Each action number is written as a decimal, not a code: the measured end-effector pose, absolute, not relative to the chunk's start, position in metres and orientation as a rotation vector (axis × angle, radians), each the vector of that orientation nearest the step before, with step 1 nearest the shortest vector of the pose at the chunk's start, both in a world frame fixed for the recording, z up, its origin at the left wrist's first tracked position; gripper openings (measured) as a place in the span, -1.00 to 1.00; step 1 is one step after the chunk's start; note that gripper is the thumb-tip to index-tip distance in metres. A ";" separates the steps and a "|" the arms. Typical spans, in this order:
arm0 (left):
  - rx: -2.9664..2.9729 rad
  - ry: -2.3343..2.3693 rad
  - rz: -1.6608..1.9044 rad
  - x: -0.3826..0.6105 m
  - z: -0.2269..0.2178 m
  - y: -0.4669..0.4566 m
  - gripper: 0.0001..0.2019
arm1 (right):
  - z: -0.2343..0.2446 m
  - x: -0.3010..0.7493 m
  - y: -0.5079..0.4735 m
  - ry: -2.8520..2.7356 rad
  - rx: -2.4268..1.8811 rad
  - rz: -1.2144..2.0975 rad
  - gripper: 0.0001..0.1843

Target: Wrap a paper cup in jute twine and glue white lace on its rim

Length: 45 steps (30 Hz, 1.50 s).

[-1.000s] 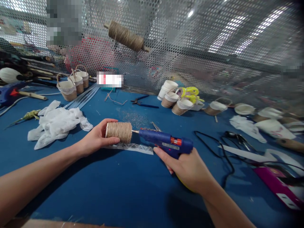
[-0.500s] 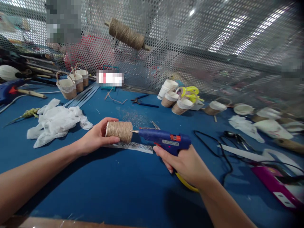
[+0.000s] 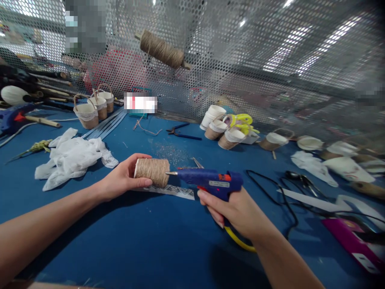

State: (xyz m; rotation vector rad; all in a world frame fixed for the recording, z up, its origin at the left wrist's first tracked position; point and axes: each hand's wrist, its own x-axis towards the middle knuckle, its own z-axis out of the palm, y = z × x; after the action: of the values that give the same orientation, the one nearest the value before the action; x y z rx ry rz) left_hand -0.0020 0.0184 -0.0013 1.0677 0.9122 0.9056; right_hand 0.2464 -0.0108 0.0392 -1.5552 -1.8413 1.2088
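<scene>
My left hand (image 3: 128, 176) is wrapped round a twine-covered cup (image 3: 153, 171) that lies on its side above the table. In my right hand (image 3: 231, 206) is a blue glue gun (image 3: 207, 178), its metal nozzle pointing left at the cup's right-hand end. Nozzle and twine meet or nearly meet; I cannot tell which. Below the cup a strip of white lace (image 3: 177, 192) lies flat on the blue table. Scissors (image 3: 197, 162) are partly hidden behind the glue gun. A yellow curved piece (image 3: 240, 243) shows under my right wrist.
White lace lies bunched (image 3: 73, 156) at left, near small baskets (image 3: 86, 116). Pliers (image 3: 183, 131) and several cups (image 3: 215, 129) stand or lie at the back. Black cable (image 3: 267, 182) and a magenta power strip (image 3: 349, 241) are at right. A twine spool (image 3: 162, 49) hangs on the mesh.
The view has tilted slightly, so everything sits a little lower. My right hand still holds the glue gun at the cup's end; my left hand keeps its hold on the cup.
</scene>
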 end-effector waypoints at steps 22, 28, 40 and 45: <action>1.261 0.802 0.901 -0.007 0.000 0.017 -0.44 | 0.043 0.247 -0.012 -1.746 -1.493 1.294 -0.68; 1.295 0.835 0.913 -0.009 0.001 0.018 -0.44 | 0.047 0.248 -0.014 -1.807 -1.538 1.310 -0.64; 1.264 0.775 0.929 -0.010 0.001 0.017 -0.45 | 0.047 0.248 -0.013 -1.855 -1.527 1.219 -0.49; 1.270 0.773 0.926 -0.009 0.001 0.018 -0.45 | 0.048 0.250 -0.015 -1.876 -1.546 1.206 -0.47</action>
State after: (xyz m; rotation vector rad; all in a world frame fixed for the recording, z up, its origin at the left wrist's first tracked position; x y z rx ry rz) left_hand -0.0093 0.0181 0.0009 1.2701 0.7726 0.9264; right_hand 0.2501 -0.0151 0.0481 -1.5456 -1.8763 1.2060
